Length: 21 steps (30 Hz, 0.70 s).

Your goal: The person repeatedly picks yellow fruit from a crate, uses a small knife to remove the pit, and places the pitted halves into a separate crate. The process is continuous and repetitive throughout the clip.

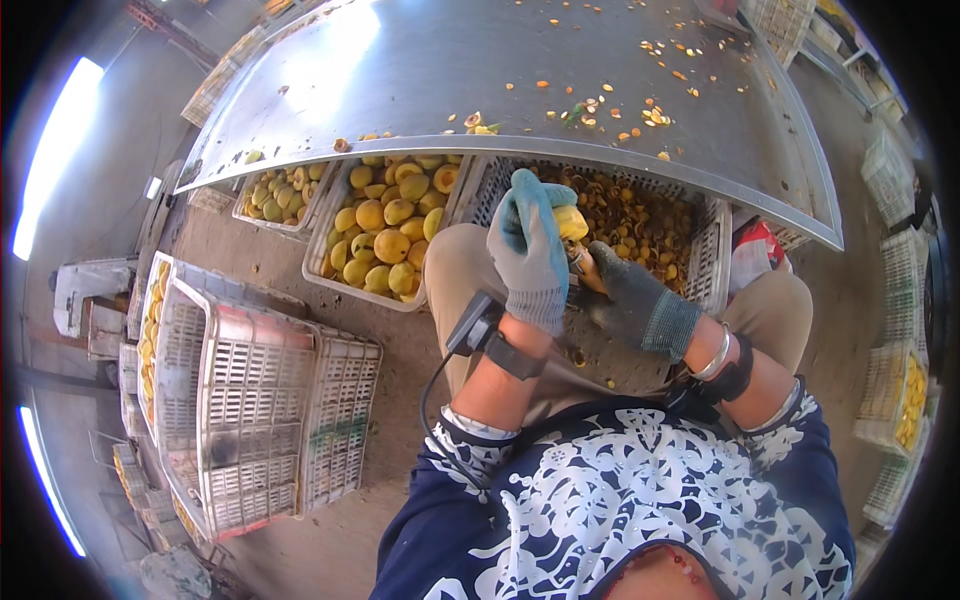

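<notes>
My left hand [531, 236], in a light grey and blue glove, grips a yellow fruit [571, 223] between thumb and fingers. My right hand [637, 296], in a dark grey glove, is closed on the wooden handle of a small tool [589, 271]. The metal end of the tool meets the underside of the fruit; its tip is hidden. Both hands are above my lap, in front of a crate [718, 259] holding many brown and orange fruit pits or scraps. To its left, another crate [363, 291] is filled with yellow fruit, some of them cut.
A metal table [450, 90] with scattered pits and scraps overhangs the crates. A smaller crate of fruit [279, 196] stands at the far left under its edge. Stacked plastic crates [255, 405] stand on the floor to my left, and more crates [904, 285] line the right side.
</notes>
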Motion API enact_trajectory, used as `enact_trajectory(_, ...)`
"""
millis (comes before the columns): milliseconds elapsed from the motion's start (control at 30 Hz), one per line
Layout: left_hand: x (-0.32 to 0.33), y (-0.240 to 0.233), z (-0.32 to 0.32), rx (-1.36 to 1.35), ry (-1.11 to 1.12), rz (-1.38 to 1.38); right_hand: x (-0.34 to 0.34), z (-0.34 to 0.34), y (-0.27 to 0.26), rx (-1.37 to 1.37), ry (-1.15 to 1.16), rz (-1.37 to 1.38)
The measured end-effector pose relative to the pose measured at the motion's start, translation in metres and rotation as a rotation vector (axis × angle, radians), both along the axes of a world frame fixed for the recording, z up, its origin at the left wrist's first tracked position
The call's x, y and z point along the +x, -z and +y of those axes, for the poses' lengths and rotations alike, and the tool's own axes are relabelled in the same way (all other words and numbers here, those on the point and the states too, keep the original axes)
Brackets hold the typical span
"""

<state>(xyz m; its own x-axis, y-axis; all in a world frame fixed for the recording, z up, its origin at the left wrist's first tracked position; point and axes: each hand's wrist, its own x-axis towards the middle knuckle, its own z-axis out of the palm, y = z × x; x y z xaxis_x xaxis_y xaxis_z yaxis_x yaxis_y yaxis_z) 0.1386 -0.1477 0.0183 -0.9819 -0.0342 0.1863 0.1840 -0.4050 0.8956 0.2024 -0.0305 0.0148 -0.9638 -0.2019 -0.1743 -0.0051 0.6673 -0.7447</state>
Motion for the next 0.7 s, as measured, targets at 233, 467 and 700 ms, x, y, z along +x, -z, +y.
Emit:
enact_trajectory(233,0.001,-0.017,-0.021,-0.05,0.078,0.17,0.005,0.003,-0.052,-0.31,-0.124,-0.35)
enact_trajectory(467,0.004,-0.029,-0.044,-0.247,0.066,0.504,0.01,-0.01,-0.052,-0.474,-0.137,-0.405)
enact_trajectory(700,0.01,-0.039,-0.064,-0.331,0.16,0.514,0.016,-0.024,-0.054,-0.583,-0.148,-0.399)
